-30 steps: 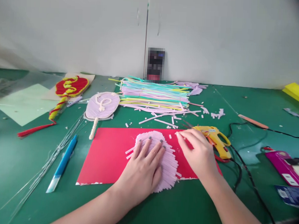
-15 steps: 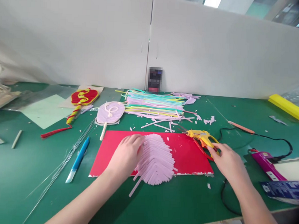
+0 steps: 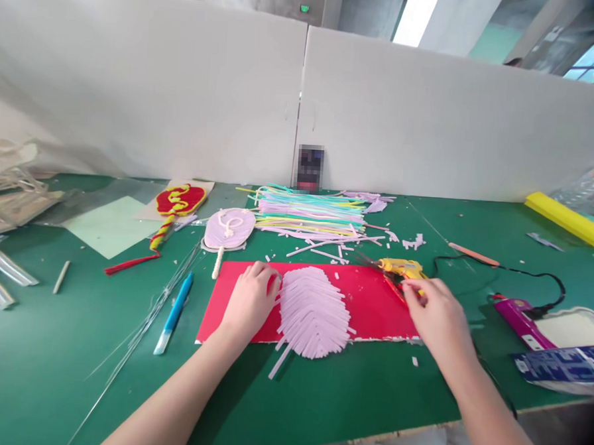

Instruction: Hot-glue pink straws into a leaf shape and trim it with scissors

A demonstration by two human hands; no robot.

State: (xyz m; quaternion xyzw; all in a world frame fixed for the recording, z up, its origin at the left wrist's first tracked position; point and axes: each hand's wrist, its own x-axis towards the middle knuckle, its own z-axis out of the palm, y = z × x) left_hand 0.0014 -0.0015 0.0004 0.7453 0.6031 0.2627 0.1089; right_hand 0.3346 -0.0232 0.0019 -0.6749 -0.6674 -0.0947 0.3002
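A leaf-shaped panel of lilac pipe cleaners (image 3: 315, 310), with one strip jutting out as a stem, lies over the front edge of a red board (image 3: 366, 312). By its upper left edge is my left hand (image 3: 252, 298), fingers bent and closed; whatever is in them is hidden. My right hand (image 3: 436, 316) is closed at the grip of a yellow hot glue gun (image 3: 399, 266), whose nozzle points left over the board. Scissors with orange-red handles (image 3: 393, 291) lie beneath the gun, partly covered by my right fingertips.
Behind the board is a bundle of coloured pipe cleaners (image 3: 310, 213) with cut scraps. Leftward lie a lilac fan (image 3: 230, 229), a red-yellow fan (image 3: 181, 200), thin wires (image 3: 153, 311) and a blue pen (image 3: 173, 314). A purple power strip (image 3: 521, 320) and black cable are rightward.
The camera view has tilted up slightly. My right hand has shifted left and covers more of the glue gun's grip and the scissors' handles. My left hand stays beside the leaf-shaped panel.
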